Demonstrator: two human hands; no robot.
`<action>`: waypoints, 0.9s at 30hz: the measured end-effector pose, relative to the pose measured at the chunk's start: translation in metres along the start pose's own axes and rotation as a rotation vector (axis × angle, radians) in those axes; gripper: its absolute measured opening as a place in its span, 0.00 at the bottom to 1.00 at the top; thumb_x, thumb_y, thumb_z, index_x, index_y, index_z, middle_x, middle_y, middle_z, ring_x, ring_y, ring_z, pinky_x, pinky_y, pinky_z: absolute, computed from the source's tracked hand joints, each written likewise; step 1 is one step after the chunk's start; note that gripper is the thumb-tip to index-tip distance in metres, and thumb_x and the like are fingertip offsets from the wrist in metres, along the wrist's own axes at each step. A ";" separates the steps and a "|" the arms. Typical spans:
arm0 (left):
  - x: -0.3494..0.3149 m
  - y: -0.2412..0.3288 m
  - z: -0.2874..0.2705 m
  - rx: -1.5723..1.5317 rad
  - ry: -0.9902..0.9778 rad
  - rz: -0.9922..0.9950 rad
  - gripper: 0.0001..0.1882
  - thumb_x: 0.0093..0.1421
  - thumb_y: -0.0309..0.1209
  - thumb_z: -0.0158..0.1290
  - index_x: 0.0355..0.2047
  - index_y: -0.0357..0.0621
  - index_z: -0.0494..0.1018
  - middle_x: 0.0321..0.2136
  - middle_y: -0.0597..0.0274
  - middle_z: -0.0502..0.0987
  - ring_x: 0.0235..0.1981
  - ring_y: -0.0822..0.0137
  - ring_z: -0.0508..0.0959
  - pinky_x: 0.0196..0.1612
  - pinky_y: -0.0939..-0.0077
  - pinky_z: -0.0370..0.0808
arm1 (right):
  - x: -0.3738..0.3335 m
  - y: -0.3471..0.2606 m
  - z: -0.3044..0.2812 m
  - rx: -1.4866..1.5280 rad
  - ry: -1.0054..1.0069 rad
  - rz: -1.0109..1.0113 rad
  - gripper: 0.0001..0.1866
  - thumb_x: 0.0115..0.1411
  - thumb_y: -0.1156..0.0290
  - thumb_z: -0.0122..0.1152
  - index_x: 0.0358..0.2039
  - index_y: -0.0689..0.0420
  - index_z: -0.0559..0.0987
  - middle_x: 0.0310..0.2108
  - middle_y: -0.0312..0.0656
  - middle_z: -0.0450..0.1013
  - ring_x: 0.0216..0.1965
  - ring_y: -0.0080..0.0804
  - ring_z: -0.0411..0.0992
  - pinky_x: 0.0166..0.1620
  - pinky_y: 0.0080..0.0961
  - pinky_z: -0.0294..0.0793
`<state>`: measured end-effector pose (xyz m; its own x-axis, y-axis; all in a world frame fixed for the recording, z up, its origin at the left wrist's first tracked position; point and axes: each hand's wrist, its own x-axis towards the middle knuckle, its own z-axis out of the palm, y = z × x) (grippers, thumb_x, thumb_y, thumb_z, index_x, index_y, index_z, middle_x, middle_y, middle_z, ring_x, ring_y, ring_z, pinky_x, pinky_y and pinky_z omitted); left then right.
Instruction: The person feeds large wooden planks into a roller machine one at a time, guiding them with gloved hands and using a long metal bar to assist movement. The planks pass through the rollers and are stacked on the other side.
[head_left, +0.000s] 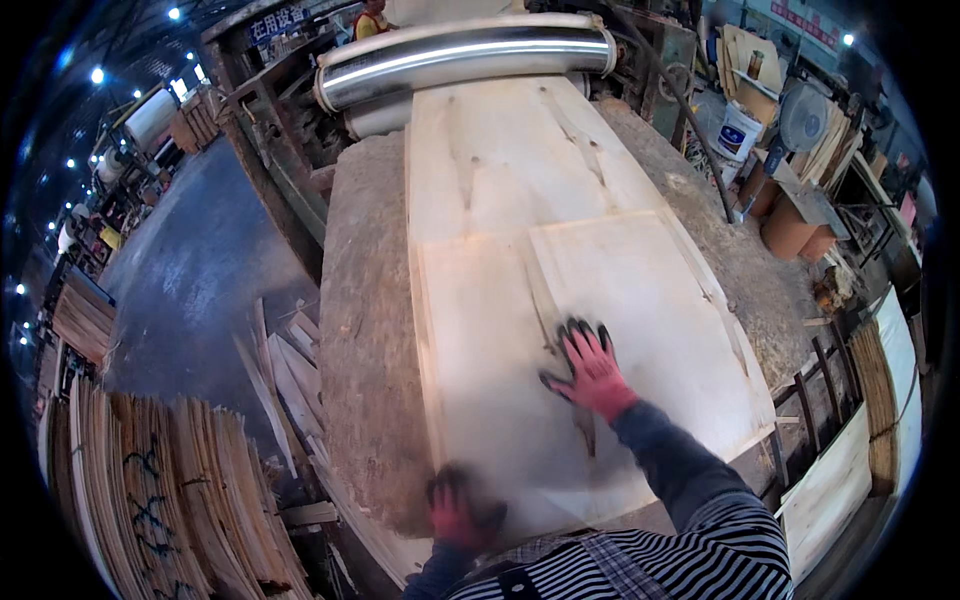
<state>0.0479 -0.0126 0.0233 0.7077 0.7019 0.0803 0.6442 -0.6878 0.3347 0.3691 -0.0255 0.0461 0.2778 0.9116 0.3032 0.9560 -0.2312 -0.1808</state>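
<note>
Pale wood veneer sheets lie on the worn table before me. A left sheet and a right sheet lie side by side, with dark, knotty marks along the gap between them. Beyond them a far sheet reaches to the metal roller. My right hand, in a red glove with black fingertips, rests with spread fingers on the veneer beside that gap. At the left sheet's near left corner is my left hand, gloved alike. Motion blurs its fingers, so their grip is unclear.
The worn tabletop shows along the left. Stacked veneer stands at the lower left; loose strips lean nearby. A white bucket and a fan are at the far right. Behind the roller is another person.
</note>
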 end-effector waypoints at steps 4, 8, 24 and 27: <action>-0.010 -0.005 0.011 -0.079 -0.039 -0.092 0.48 0.44 0.56 0.49 0.56 0.34 0.48 0.56 0.39 0.47 0.56 0.41 0.50 0.55 0.50 0.47 | -0.126 -0.013 -0.032 -0.082 -0.156 0.361 0.40 0.44 0.46 0.55 0.51 0.63 0.62 0.53 0.51 0.55 0.56 0.47 0.51 0.58 0.48 0.39; -0.018 -0.017 0.023 -0.251 0.079 -0.132 0.44 0.46 0.48 0.53 0.56 0.34 0.48 0.56 0.39 0.48 0.55 0.42 0.51 0.56 0.54 0.49 | -0.174 -0.037 -0.011 -0.124 -0.195 0.561 0.40 0.47 0.48 0.53 0.54 0.63 0.58 0.55 0.51 0.53 0.57 0.47 0.49 0.58 0.48 0.40; -0.027 -0.055 -0.006 -0.527 -0.140 -0.594 0.36 0.47 0.52 0.50 0.51 0.42 0.59 0.49 0.48 0.64 0.51 0.53 0.63 0.52 0.65 0.60 | -0.241 -0.122 -0.017 0.003 -0.161 0.408 0.39 0.45 0.47 0.54 0.53 0.59 0.59 0.55 0.49 0.53 0.57 0.48 0.49 0.58 0.46 0.40; -0.027 -0.051 0.015 -0.449 0.060 -0.367 0.34 0.48 0.48 0.49 0.50 0.38 0.59 0.50 0.44 0.61 0.52 0.51 0.61 0.54 0.65 0.59 | -0.252 -0.116 -0.016 -0.040 -0.166 0.458 0.38 0.44 0.48 0.55 0.53 0.56 0.61 0.55 0.48 0.54 0.56 0.47 0.50 0.58 0.46 0.40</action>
<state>0.0003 0.0003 -0.0103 0.4354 0.8977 -0.0673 0.6487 -0.2611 0.7149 0.1897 -0.2339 0.0051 0.6546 0.7545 0.0468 0.7431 -0.6308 -0.2234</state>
